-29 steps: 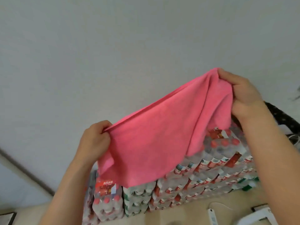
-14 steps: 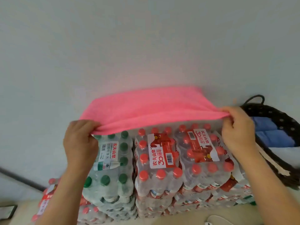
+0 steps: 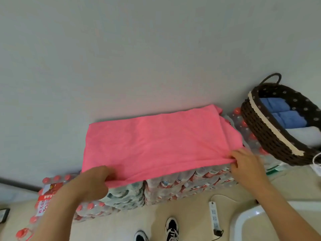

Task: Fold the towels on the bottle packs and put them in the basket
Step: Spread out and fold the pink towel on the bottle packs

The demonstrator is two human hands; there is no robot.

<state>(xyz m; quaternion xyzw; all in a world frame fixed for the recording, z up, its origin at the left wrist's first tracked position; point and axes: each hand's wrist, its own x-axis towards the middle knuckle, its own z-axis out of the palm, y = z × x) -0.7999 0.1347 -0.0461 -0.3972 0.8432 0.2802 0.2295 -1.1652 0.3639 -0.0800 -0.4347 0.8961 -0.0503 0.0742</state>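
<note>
A pink towel [image 3: 156, 143] lies spread flat over the stacked bottle packs [image 3: 182, 185], reaching back to the wall. My left hand [image 3: 93, 181] grips its near left corner at the front edge of the packs. My right hand [image 3: 246, 162] pinches the near right corner. To the right, a dark woven basket [image 3: 257, 126] with a cream trim sits on more bottle packs and holds folded blue towels [image 3: 284, 115] and a pale towel [image 3: 302, 136].
A lower bottle pack with red caps [image 3: 50, 190] stands on the floor at the left. A white power strip [image 3: 214, 215] lies on the floor beside my shoes [image 3: 171, 228]. A white curved object [image 3: 260, 221] fills the bottom right corner. The wall is directly behind the packs.
The towel went from being held up in the air to lying flat on the packs. Both hands pulled its near edge toward me to the front of the packs.
</note>
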